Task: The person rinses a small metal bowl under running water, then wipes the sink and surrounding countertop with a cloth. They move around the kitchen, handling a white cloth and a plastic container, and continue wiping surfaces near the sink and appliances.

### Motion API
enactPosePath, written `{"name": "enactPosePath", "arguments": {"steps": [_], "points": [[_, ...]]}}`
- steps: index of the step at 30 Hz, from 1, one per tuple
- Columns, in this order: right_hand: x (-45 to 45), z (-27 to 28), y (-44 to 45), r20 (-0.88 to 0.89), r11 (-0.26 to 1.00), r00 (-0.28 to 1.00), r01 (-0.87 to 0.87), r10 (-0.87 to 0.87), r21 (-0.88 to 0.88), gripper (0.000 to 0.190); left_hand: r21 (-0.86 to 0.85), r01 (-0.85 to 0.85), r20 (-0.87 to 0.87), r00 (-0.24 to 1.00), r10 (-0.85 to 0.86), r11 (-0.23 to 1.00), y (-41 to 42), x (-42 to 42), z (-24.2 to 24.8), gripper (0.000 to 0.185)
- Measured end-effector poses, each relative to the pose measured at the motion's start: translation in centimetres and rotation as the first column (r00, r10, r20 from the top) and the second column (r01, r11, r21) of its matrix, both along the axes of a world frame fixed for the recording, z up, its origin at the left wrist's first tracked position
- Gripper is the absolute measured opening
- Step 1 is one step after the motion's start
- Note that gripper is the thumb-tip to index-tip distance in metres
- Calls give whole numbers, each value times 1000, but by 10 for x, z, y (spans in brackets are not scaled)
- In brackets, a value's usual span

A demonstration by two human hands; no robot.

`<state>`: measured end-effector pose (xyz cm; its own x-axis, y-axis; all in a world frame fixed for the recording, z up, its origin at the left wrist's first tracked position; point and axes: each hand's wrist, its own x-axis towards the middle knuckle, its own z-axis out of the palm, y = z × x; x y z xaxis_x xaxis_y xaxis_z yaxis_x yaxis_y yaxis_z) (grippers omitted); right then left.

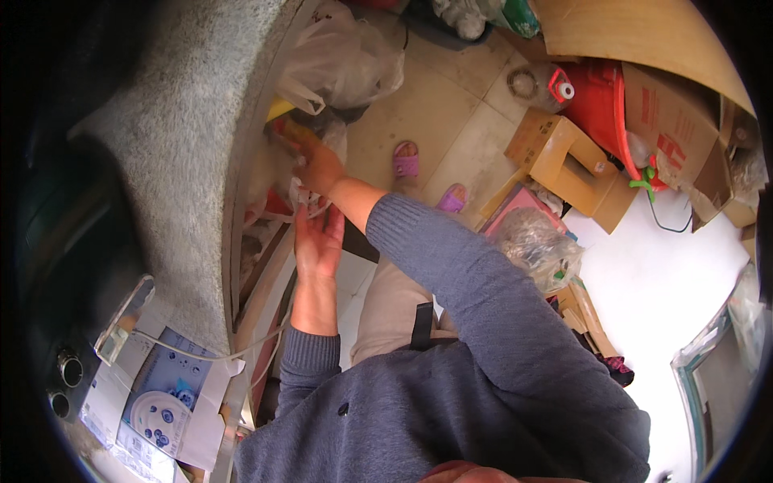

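Observation:
Under the edge of a grey speckled stone countertop [175,115], both of my hands are at a thin clear plastic bag [300,194]. My left hand [318,241] is palm up, its fingertips at the bag's crumpled edge and holding it. My right hand [320,166] reaches over the left wrist and past the bag's edge. In its fingers is a blurred yellow-and-red item [297,131], perhaps a fruit; its far side is hidden. Something red [278,202] shows through plastic beside the left fingertips.
A full white plastic bag [356,57] stands beyond my hands. Right of my pink slippers [406,160] are an open cardboard box [567,157], a large plastic bottle [534,87] and a red tub [595,90]. A cable [205,356] crosses near a printed carton [163,398] on the left.

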<state>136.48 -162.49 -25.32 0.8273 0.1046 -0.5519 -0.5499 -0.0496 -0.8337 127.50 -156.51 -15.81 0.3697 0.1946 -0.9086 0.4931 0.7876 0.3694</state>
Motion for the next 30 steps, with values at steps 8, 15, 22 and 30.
{"name": "enactPosePath", "arguments": {"steps": [8,15,22,30], "points": [[18,-19,-22,-199,641,770,-621,606,-452,47,25,241,142,960,-243,970,34,24,8,36],[51,-17,-40,92,868,946,-244,312,-432,28,371,47,216,967,-136,928,98,92,-80,39],[45,-75,-129,198,865,933,353,-299,-357,39,549,-30,138,989,-56,835,59,128,-81,17],[66,-87,-103,-76,991,997,5,-15,-131,79,714,469,-270,870,-414,520,80,115,-85,32]]}}
